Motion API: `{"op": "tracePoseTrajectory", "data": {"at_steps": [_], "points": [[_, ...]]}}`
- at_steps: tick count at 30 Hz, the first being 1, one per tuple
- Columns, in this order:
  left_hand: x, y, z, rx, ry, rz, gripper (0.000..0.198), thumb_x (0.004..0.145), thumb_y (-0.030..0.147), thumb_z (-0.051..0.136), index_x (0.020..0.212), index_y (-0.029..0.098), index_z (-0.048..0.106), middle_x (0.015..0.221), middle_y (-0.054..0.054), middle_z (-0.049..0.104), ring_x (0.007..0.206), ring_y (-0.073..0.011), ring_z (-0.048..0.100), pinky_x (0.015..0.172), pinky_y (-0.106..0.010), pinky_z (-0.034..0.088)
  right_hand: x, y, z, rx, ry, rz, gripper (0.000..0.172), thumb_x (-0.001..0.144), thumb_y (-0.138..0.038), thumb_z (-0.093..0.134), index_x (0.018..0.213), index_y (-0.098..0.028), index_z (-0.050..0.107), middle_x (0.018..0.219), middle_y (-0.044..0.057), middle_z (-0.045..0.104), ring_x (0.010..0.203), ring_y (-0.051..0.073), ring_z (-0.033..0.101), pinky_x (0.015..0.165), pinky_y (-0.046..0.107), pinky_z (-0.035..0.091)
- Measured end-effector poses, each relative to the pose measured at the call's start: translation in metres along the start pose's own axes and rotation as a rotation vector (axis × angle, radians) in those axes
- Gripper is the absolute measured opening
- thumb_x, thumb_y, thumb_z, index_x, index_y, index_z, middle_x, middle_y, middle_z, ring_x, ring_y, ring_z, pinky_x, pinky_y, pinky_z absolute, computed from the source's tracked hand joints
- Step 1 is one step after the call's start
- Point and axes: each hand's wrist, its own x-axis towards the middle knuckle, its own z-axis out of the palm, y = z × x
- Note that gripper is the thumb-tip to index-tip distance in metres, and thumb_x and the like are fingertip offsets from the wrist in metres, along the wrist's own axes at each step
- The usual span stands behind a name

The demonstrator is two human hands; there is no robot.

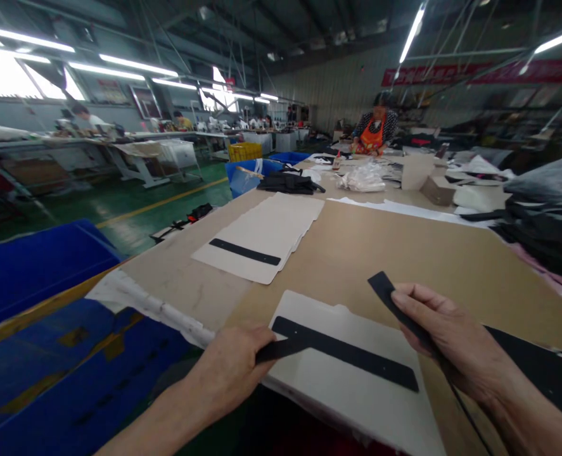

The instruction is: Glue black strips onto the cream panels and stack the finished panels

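Note:
My left hand [236, 361] is closed around the end of a short black strip [287, 348], whose far end meets a longer black strip [351, 356]. That longer strip lies across a pale board [319, 380] at the table's near edge and has small light dots along it. Held between thumb and fingers of my right hand [433, 323] is another black strip [381, 288], its tip raised above the table. Part of it is hidden by the palm, and a thin dark edge shows below the hand. Further off, a stack of pale boards [281, 221] carries a black strip [245, 251] on top.
The brown-covered table [404, 240] stretches away, with black fabric [290, 182], clear plastic bags [364, 176] and cardboard boxes [437, 190] on it. Blue bins [38, 266] stand left. Dark material [542, 367] lies at right. A person in an orange apron [373, 133] works at the far end.

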Motion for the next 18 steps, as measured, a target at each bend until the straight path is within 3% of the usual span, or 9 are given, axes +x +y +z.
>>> {"op": "tracePoseTrajectory", "data": {"at_steps": [3, 7, 13, 18], "points": [[0.013, 0.000, 0.012, 0.211, 0.064, 0.050, 0.042, 0.077, 0.007, 0.052, 0.114, 0.024, 0.065, 0.120, -0.006, 0.062, 0.114, -0.0257, 0.052, 0.100, -0.039, 0.044, 0.022, 0.003, 0.019, -0.232, -0.178, 0.068, 0.032, 0.077, -0.052, 0.071, 0.091, -0.023, 0.067, 0.068, -0.003, 0.067, 0.053, 0.011, 0.057, 0.047, 0.021, 0.042], [0.031, -0.007, 0.024, 0.287, 0.135, 0.037, 0.055, 0.073, 0.002, 0.048, 0.124, 0.019, 0.059, 0.134, -0.006, 0.055, 0.121, -0.0261, 0.045, 0.104, -0.040, 0.044, 0.053, 0.012, 0.052, -0.484, -0.355, -0.030, 0.026, 0.083, -0.045, 0.060, 0.092, -0.022, 0.069, 0.077, -0.001, 0.072, 0.065, 0.015, 0.062, 0.059, 0.025, 0.046], [0.043, -0.019, 0.032, 0.222, 0.157, 0.077, 0.054, 0.076, 0.005, 0.049, 0.127, 0.020, 0.056, 0.133, -0.004, 0.057, 0.122, -0.0236, 0.044, 0.108, -0.037, 0.041, 0.095, 0.036, 0.088, -0.696, -0.393, -0.243, 0.015, 0.080, -0.029, 0.058, 0.085, -0.019, 0.068, 0.074, 0.000, 0.069, 0.068, 0.015, 0.059, 0.063, 0.027, 0.044], [0.042, -0.023, 0.036, 0.212, 0.168, 0.069, 0.052, 0.075, 0.009, 0.054, 0.125, 0.021, 0.057, 0.131, -0.006, 0.056, 0.121, -0.0244, 0.044, 0.107, -0.038, 0.041, 0.109, 0.045, 0.101, -0.779, -0.405, -0.277, 0.014, 0.080, -0.027, 0.059, 0.086, -0.020, 0.070, 0.070, -0.001, 0.068, 0.067, 0.015, 0.059, 0.064, 0.026, 0.043]]}}
